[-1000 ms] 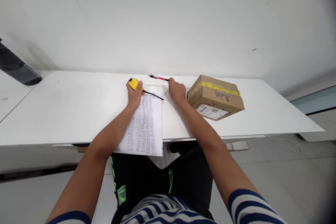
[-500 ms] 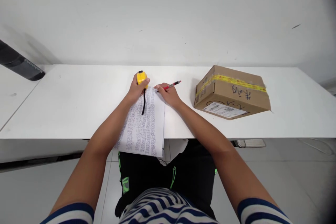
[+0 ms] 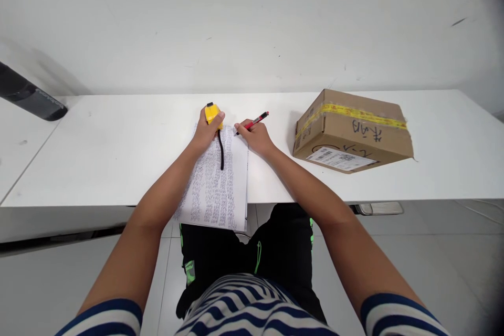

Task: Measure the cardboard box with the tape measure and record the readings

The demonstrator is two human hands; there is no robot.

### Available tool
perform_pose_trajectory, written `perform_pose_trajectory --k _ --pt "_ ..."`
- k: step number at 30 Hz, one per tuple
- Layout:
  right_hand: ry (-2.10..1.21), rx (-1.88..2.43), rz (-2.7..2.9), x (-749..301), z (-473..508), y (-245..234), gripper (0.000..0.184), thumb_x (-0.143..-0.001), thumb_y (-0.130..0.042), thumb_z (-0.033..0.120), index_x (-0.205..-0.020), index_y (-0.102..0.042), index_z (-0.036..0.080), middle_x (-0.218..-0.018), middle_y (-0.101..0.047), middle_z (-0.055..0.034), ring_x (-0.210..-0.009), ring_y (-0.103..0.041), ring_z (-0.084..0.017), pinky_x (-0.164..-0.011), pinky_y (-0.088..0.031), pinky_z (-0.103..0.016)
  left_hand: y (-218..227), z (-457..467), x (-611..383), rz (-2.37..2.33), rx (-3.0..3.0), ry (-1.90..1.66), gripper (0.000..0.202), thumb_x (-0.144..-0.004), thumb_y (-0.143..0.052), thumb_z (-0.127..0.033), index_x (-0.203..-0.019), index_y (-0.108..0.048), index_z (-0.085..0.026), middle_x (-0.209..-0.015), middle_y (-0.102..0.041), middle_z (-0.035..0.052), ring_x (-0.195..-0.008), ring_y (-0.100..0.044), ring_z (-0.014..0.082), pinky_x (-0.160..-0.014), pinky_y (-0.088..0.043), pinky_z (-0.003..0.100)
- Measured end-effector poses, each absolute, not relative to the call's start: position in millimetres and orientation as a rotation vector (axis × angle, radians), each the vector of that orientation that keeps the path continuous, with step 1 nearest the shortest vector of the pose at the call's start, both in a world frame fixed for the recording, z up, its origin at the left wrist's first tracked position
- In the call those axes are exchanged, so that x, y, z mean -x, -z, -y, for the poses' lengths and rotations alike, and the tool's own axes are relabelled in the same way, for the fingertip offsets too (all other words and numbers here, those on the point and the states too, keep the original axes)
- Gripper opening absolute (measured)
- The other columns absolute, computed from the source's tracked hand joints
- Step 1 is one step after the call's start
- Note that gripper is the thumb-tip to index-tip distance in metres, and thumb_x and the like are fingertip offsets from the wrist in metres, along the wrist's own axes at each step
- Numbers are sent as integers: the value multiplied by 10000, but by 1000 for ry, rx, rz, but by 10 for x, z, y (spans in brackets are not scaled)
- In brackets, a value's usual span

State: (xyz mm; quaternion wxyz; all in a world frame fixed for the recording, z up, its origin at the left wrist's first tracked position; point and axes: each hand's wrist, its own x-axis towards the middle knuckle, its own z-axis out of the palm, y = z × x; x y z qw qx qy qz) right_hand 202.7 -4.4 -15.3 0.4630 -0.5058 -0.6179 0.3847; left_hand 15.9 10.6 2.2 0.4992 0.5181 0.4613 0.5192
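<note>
My left hand point(image 3: 205, 128) is closed around a yellow tape measure point(image 3: 211, 112), and its black wrist strap point(image 3: 221, 152) hangs down over the paper. Between the fingers of my right hand point(image 3: 255, 135) is a red pen point(image 3: 256, 120), its dark tip pointing down and left at the upper right part of the paper. That sheet point(image 3: 214, 184) is white and covered in rows of blue handwriting. Its near edge sticks out past the table's front edge, above my lap. Part of its top lies hidden beneath my left hand.
To the right a cardboard box point(image 3: 346, 136) with yellow tape, a label and black marker writing stands on the white table point(image 3: 98, 152). A dark cylindrical object point(image 3: 33, 95) leans in from the left edge. Behind the table rises a pale wall point(image 3: 244, 21).
The pen's tip has lifted slightly and the pen tilts more upright in my right hand. The strap's free end has swung to the right. My view has shifted a little.
</note>
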Motion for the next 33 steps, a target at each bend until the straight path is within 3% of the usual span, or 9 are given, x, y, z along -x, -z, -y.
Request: perform_pose_trajectory --k 6,19,33 --pt "-976 1222 1565 -2029 40 136 355 -830 -626 534 -694 -616 206 -672 -622 9 -690 -536 -149 -682 -418 -295 12 -137 -154 -1133 -1241 -1250 622 -779 -781 -675 -1166 -548 -247 -822 -574 2 -558 -543 94 -472 -426 218" --pt "-939 1273 1513 -2038 56 91 392 -833 -634 568 -662 -577 219 -624 -554 24 -649 -493 -144 -664 -399 -297 8 -156 -138 -1075 -1234 -1199 570 -813 -806 -565 -1220 -515 -291 -955 -651 15 -596 -659 116 -473 -440 225" --pt "-950 1249 1529 -2041 62 95 398 -835 -632 566 -648 -548 225 -621 -529 27 -650 -472 -142 -665 -402 -297 6 -153 -138 -1043 -1249 -1199 582 -829 -788 -556 -1265 -504 -295 -983 -642 23 -625 -671 126 -459 -430 232"
